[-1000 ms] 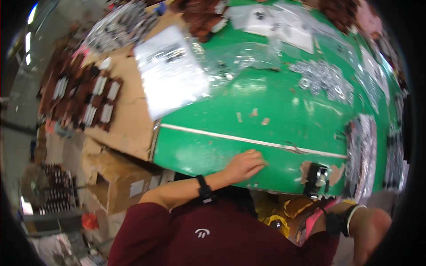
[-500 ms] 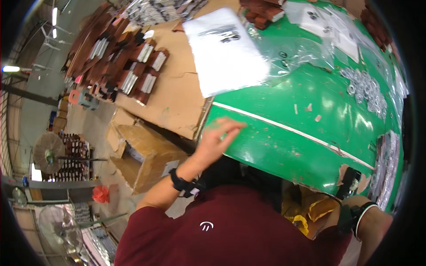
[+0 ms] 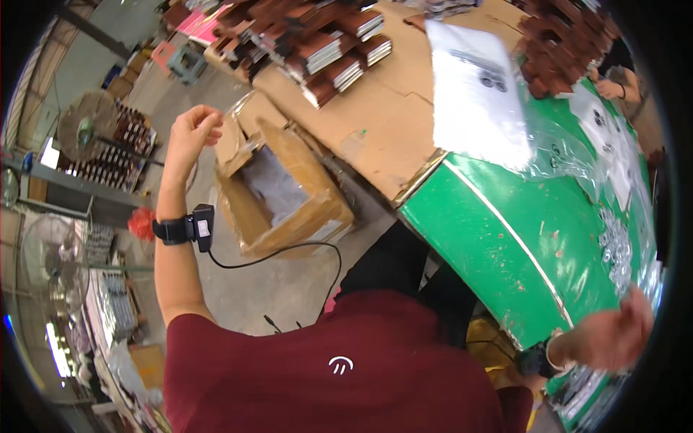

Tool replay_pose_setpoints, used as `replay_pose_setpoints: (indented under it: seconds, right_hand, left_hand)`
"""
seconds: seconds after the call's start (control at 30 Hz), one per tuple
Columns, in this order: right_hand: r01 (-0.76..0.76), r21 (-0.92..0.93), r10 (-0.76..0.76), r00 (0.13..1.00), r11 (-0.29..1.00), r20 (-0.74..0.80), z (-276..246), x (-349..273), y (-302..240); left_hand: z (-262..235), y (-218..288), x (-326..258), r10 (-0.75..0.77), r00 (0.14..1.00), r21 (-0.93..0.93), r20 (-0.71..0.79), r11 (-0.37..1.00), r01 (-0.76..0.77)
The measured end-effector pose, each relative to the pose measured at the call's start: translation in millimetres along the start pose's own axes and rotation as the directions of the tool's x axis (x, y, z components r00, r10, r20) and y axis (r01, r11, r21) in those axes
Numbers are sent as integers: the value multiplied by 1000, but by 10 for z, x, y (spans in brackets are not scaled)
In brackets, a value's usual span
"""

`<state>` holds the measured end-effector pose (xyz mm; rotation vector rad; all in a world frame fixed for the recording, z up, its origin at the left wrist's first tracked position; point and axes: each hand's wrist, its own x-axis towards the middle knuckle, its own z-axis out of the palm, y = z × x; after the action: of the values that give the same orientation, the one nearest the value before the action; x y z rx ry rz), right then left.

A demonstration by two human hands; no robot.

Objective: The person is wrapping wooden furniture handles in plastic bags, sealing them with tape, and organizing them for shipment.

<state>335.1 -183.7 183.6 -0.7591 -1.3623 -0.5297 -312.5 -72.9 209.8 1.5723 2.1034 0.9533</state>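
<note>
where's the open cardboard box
In the head view, the open cardboard box is left of centre, between the left hand and the green table.

No readable text is showing. A white emblem [image 3: 341,365], an arc above two strokes, is marking the maroon shirt [image 3: 289,379]. A white label [image 3: 203,228], unreadable, is sitting on the black wrist device [image 3: 205,213].

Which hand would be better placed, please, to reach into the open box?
Probably the left hand: it is raised near the box, which sits toward the person's left. The right hand is off to the other side, by the green table, much farther from the box.
</note>
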Motion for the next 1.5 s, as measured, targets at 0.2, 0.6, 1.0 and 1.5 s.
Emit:
replay_pose_setpoints:
  seconds: [0.2, 0.6, 1.0, 1.5]
  right_hand:
    - [-663, 4, 513, 583, 748, 630, 1067, -634, -268]
    - [-666, -92, 467, 410, 740, 783, 1188, -814, -409]
    - [-889, 325, 14, 347, 322, 938, 2281, -883, -1075]
    - [-980, 194, 583, 177, 34, 793, 1480, -1667, -652]
  left_hand:
    - [574, -662, -21, -315, 582, 432, 750, 899, -70]
    - [951, -1334, 204, -111, 421, 251, 900, 923, -293]
    - [117, 1419, -804, 618, 784, -191, 55, 778, -599]
    - [2467, 2047, -607, 836, 497, -224, 233, 543, -809]
